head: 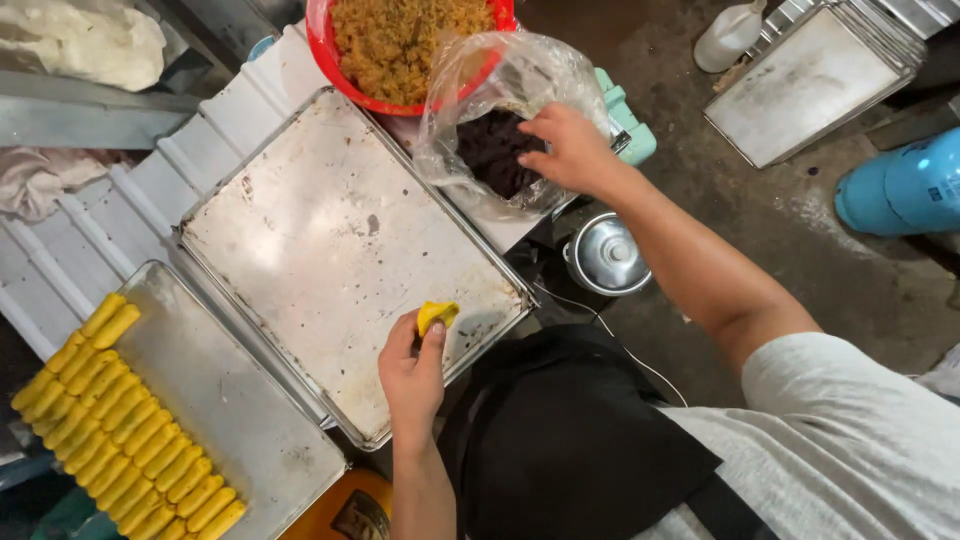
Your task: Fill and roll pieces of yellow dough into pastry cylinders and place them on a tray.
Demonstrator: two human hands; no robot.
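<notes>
While the right hand (570,150) digs into the bag (500,110), the left hand (412,365) pinches yellow dough (437,316) over the tray (330,240).

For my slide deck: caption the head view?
Left hand holds yellow dough piece over metal tray; right hand reaches into clear plastic bag.

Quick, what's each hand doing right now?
Left hand: closed on a small yellow dough piece.
Right hand: reaching into the clear plastic bag of dark filling; grip cannot be told.
</notes>
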